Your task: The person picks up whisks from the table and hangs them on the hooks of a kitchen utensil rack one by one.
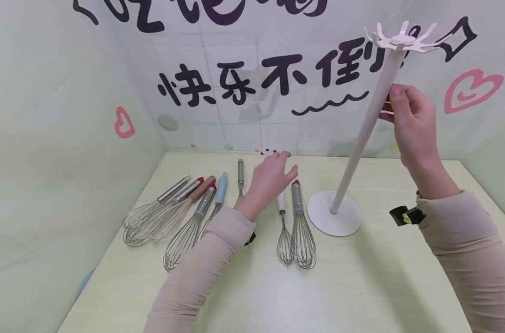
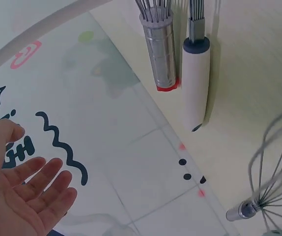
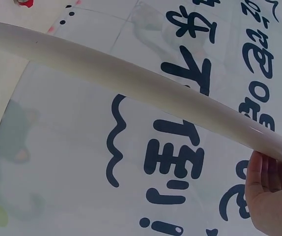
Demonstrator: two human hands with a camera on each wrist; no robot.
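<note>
My right hand [image 1: 415, 122] holds the upper part of a white stand's pole [image 1: 371, 118], thumb at its near side and fingers reaching behind. The stand has a round base [image 1: 319, 215] on the table and a ring of prongs [image 1: 402, 40] on top. My left hand [image 1: 272, 175] hovers over the back of the table with loosely spread fingers and an empty palm, as the left wrist view shows. Nearest it are a white-handled whisk [image 2: 196, 83], a whisk with a red-tipped steel handle [image 2: 160, 56] and a small steel-handled whisk [image 1: 241, 173].
Several more whisks [image 1: 186, 231] lie side by side at the left of the table [image 1: 277, 300], one with a blue handle [image 1: 221, 187], one with a brown handle [image 1: 202, 187]. A printed cloth [image 1: 236, 134] hangs behind the table.
</note>
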